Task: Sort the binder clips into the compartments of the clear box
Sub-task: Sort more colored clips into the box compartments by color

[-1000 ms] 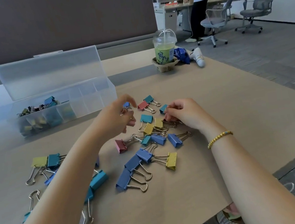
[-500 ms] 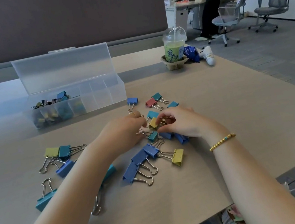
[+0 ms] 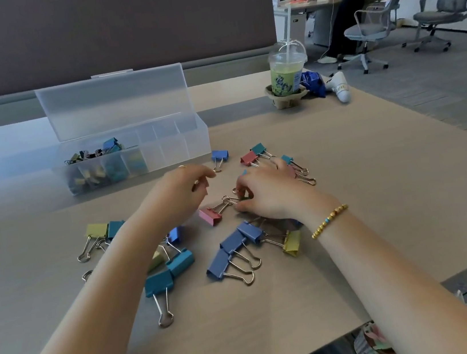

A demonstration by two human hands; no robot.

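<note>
Coloured binder clips lie scattered on the table (image 3: 377, 186): a pink clip (image 3: 210, 216), three blue clips (image 3: 230, 246), a yellow clip (image 3: 292, 242) and two teal clips (image 3: 169, 275). My right hand (image 3: 271, 198) rests on the pile and pinches a small greenish clip (image 3: 242, 197). My left hand (image 3: 181, 196) hovers beside it with curled fingers; a wire handle shows under them. The clear box (image 3: 169, 155) stands behind with its lid (image 3: 114, 103) up. Its left compartments hold small clips (image 3: 94, 154).
A lone blue clip (image 3: 219, 155) and a red and teal pair (image 3: 250, 156) lie before the box. A green drink cup (image 3: 287, 76), a blue wrapper (image 3: 313, 81) and a white bottle (image 3: 340, 91) sit at the back right. The table edge runs close on the right.
The view has swung left, bringing the box nearer the middle. My right hand has slid left over the pile and pinched a small clip. The pink clip shows again below my left hand.
</note>
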